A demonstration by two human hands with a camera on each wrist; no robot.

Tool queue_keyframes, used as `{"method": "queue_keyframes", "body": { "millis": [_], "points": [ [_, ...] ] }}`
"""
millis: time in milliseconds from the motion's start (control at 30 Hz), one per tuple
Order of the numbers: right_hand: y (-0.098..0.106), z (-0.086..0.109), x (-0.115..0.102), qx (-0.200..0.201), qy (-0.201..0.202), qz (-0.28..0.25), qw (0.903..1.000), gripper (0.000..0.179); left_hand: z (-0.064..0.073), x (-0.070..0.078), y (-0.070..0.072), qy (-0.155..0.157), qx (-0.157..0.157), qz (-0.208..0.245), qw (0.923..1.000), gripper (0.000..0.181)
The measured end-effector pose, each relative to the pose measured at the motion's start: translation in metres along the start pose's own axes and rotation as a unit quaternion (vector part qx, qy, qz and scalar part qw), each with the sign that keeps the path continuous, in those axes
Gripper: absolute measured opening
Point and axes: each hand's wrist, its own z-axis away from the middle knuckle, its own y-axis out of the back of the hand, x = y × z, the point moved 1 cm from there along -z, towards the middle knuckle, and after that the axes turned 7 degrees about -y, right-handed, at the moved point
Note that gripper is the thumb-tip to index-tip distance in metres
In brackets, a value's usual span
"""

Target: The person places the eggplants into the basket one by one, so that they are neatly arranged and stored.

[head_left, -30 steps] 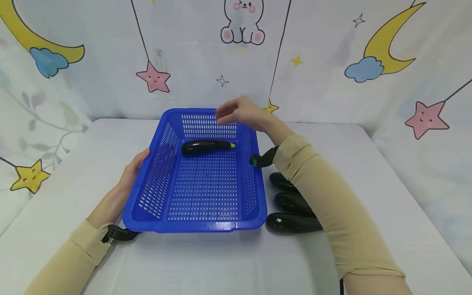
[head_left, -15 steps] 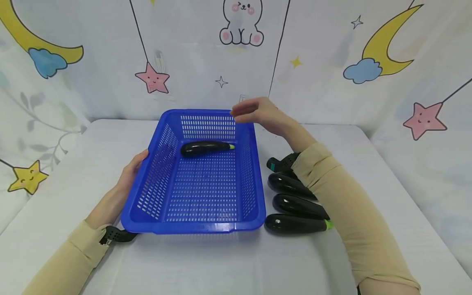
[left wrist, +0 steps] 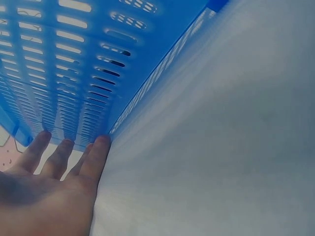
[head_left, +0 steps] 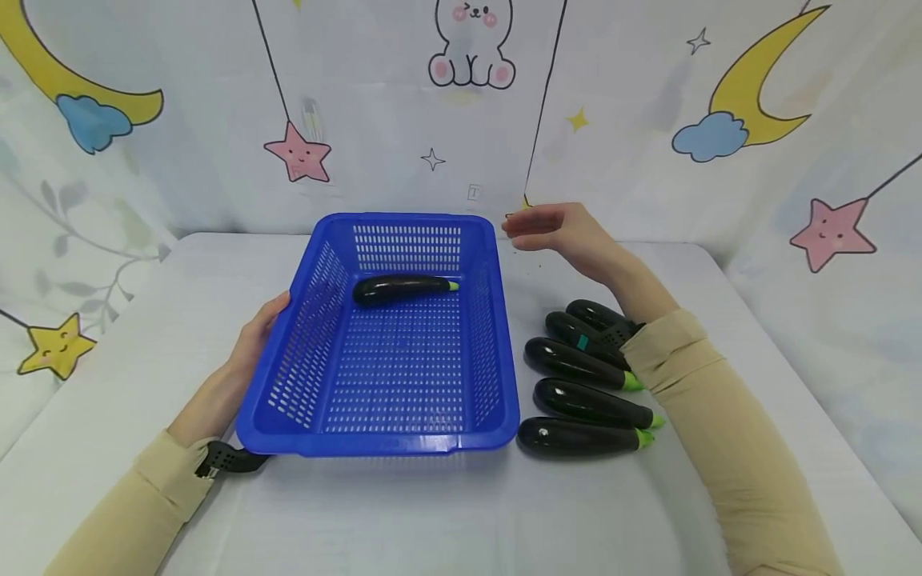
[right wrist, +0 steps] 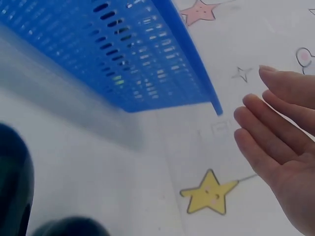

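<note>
A blue plastic basket [head_left: 389, 442] with slotted walls sits in the middle of the table. Inside it, toward the far wall, lies one dark eggplant [head_left: 399, 290] with a green stem end. My left hand [head_left: 252, 340] is at the basket's left side; the left wrist view shows its fingers [left wrist: 96, 160] stretched out against the slotted wall. Past the basket's far right corner, my right hand [head_left: 565, 234] is raised with its fingers extended and holds nothing. Below its forearm, several eggplants [head_left: 594, 402] lie in a row on the table, the farthest ones partly covered by the wrist strap.
The white-covered table [head_left: 403, 520] reaches back to a hanging cloth [head_left: 374, 104] printed with stars, moons and clouds. Black straps [head_left: 229, 458] are worn on both wrists. The nearest eggplant [head_left: 576, 437] lies close beside the basket's front right corner.
My right hand has moved right, from over the basket's far right corner to outside it, uncovering more of the eggplants. The left hand and the basket have stayed in place.
</note>
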Motion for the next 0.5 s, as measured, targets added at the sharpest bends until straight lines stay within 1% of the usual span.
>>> {"method": "queue_keyframes", "body": {
  "millis": [133, 367, 500],
  "points": [
    [0.011, 0.013, 0.013, 0.012, -0.012, 0.017, 0.9997, 0.042, 0.0, 0.001, -0.001, 0.0, 0.001, 0.0, 1.0, 0.053],
    [0.021, 0.036, 0.034, 0.014, -0.042, 0.022, 0.9988, 0.045, 0.0, 0.002, -0.002, 0.011, -0.001, 0.015, 0.9998, 0.053],
    [0.026, 0.048, 0.045, 0.018, -0.049, 0.035, 0.998, 0.048, 0.0, 0.002, -0.001, 0.005, -0.006, 0.014, 0.9999, 0.054]
  ]
}}
